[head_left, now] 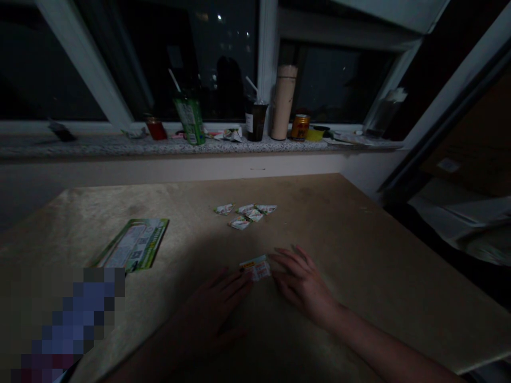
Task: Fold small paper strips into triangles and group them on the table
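Bare hands (305, 284) over brown tabletop (367, 255), cluttered windowsill (227, 148), dark windows (335, 80) beyond

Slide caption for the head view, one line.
Left hand and right hand flank a small printed slip on a table, folded printed pieces beyond it.

The left hand (219, 295) and the right hand (304, 282) are both bare, as are the slender forearms (373, 332), the left one deeply shadowed.
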The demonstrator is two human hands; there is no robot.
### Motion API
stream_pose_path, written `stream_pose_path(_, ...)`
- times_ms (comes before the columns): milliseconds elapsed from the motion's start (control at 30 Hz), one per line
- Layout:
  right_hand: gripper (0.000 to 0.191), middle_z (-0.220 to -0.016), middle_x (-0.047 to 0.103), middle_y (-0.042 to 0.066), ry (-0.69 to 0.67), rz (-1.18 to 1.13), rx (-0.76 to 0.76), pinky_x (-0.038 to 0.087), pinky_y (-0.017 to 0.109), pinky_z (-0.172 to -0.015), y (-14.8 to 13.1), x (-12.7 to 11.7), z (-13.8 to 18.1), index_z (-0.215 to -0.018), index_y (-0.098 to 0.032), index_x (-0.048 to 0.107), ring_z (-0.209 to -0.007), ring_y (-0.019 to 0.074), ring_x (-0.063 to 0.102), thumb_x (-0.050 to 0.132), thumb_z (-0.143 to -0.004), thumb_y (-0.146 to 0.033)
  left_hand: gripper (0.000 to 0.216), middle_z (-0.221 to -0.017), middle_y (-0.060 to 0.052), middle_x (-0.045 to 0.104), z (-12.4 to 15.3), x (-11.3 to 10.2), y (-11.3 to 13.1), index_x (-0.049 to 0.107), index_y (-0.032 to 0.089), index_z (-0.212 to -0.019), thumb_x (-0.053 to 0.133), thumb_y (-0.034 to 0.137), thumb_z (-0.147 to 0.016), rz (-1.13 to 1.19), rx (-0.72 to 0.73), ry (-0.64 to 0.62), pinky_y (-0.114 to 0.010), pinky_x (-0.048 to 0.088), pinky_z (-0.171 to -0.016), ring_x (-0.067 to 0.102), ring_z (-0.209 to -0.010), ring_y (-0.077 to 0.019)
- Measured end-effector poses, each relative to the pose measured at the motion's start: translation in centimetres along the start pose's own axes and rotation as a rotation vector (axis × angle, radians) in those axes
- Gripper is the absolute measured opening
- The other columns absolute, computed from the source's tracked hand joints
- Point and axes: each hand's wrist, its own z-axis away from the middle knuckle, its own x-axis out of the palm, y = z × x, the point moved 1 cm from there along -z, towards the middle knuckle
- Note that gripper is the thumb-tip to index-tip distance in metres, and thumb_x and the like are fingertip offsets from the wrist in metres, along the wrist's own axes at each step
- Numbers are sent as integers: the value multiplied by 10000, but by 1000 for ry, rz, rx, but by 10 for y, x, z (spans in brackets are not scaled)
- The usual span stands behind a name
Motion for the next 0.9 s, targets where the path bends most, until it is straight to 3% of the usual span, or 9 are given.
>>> stream_pose_path(400, 273, -1243, 609, 42, -14, 54, -93, 286, 560, -1079, -8, -7, -1, -1132, -186, 627, -1216, 242, 474, 473, -911, -225, 758, -1484, -47, 327, -8, 3, 10, 158, 259, -1479, 537, 479, -861, 22, -23, 48, -515, 164, -1117, 303, -1336, -281)
stream_pose_path(633, 255, -1130, 675, 23, -29, -12, -81, 230, 514, -1123, -5, 0, -2, -1078, -204, 649, -1226, 196, 480, 456, -912, -187, 709, -1549, -30, 133, -4, 5, 7, 118, 272, -1485, 493, 422, -902, -36, -29, 63, -503, 169, -1115, 164, -1390, -293)
stream_pose_path(767, 265, -1106, 686, 14, -65, -28, -71, 222, 523, -1124, -4, 0, -3, -1103, -213, 636, -1193, 183, 514, 458, -910, -177, 708, -1529, -29, 214, -1, 3, -2, 96, 276, -1485, 466, 460, -911, -43, 13, 5, -513, 119, -1122, 232, -1373, -280)
stream_pose_path(900, 265, -1112, 685, 23, -65, -44, -62, 206, 521, -1126, -5, -1, -3, -1102, -212, 636, -1179, 179, 526, 453, -913, -178, 647, -1501, -22, 292, 1, -3, -6, 178, 285, -1473, 441, 494, -920, -32, 25, 2, -498, 109, -1129, 273, -1361, -269)
